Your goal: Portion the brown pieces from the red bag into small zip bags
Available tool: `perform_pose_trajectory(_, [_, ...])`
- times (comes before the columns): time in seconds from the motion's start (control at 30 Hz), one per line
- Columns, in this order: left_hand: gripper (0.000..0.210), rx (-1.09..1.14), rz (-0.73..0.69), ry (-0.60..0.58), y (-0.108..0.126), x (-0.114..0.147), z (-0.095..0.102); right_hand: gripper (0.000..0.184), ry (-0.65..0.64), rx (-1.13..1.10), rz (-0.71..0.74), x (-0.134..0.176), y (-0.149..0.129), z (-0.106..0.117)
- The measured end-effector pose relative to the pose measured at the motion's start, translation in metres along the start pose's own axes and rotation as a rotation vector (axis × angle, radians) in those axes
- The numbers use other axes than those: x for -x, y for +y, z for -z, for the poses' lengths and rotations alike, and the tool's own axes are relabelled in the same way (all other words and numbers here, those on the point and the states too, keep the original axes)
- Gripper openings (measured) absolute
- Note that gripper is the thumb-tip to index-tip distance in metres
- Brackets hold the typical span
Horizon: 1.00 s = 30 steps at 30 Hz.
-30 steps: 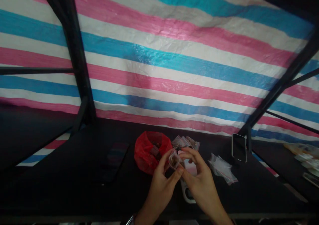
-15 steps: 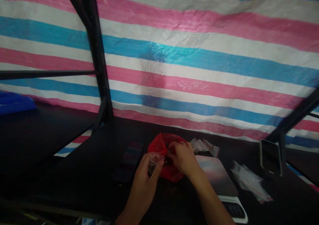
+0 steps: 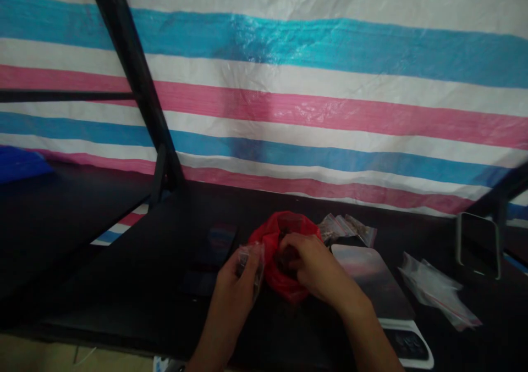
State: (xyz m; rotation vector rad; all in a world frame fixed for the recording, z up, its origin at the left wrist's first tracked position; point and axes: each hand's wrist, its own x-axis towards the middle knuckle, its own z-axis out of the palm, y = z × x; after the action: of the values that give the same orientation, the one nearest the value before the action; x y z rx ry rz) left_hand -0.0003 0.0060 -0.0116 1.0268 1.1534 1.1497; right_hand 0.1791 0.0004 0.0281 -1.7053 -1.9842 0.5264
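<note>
My left hand (image 3: 236, 284) is closed round a small clear zip bag (image 3: 256, 254), which has something dark showing in it. Beside it lies an open red plastic bag (image 3: 284, 284) with dark contents. My right hand (image 3: 310, 262) is in the mouth of the red bag, its fingers curled together over the dark stuff; what they grip is hidden. To the right of that hand stands a flat kitchen scale (image 3: 375, 284) with a dark display. Several small filled zip bags (image 3: 346, 228) lie behind the scale.
Flat clear zip bags (image 3: 439, 289) lie right of the scale. A phone (image 3: 478, 245) leans at the far right. Black metal posts (image 3: 136, 70) frame the black table (image 3: 136, 284), with a striped plastic sheet (image 3: 330, 114) behind. Something blue (image 3: 20, 163) sits far left.
My left hand with the zip bag has drawn slightly left, away from the red bag's mouth. The red bag stands wider open, my right hand still in it. The view has tilted down.
</note>
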Motion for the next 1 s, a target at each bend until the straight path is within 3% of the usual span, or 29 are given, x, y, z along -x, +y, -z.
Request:
perform_pose_trajectory(0.1, [0.058,0.222,0.114,0.084,0.002,-0.001,-0.003,0.054,0.037,-0.185,-0.002,0.002,0.005,-0.008])
perform_pose_trajectory(0.2, [0.061,0.293,0.136,0.121,0.005,-0.001,-0.006,0.054,0.045,-0.339,-0.003,0.003,0.007,-0.014])
perform_pose_trajectory(0.27, [0.062,0.241,0.098,0.132,0.005,-0.001,-0.006,0.049,0.046,-0.427,-0.024,0.002,0.009,-0.014])
perform_pose_trajectory(0.4, [0.057,-0.036,-0.123,0.128,0.000,-0.003,-0.001,0.039,0.119,-0.535,-0.065,0.000,0.016,-0.006])
perform_pose_trajectory(0.6, [0.034,-0.217,-0.266,-0.009,-0.008,-0.002,0.002,0.035,0.192,-0.599,0.058,0.004,0.005,0.012])
perform_pose_trajectory(0.7, [0.035,-0.249,-0.269,-0.073,-0.012,-0.002,0.002,0.039,0.153,-0.547,0.126,0.008,-0.013,0.014])
perform_pose_trajectory(0.83, [0.040,-0.280,-0.290,-0.125,-0.020,-0.004,0.003,0.051,0.089,-0.312,0.228,0.012,-0.029,0.013])
perform_pose_trajectory(1.0, [0.047,-0.250,-0.336,-0.167,-0.026,-0.007,0.003,0.058,0.140,-0.054,0.322,0.016,-0.035,0.010])
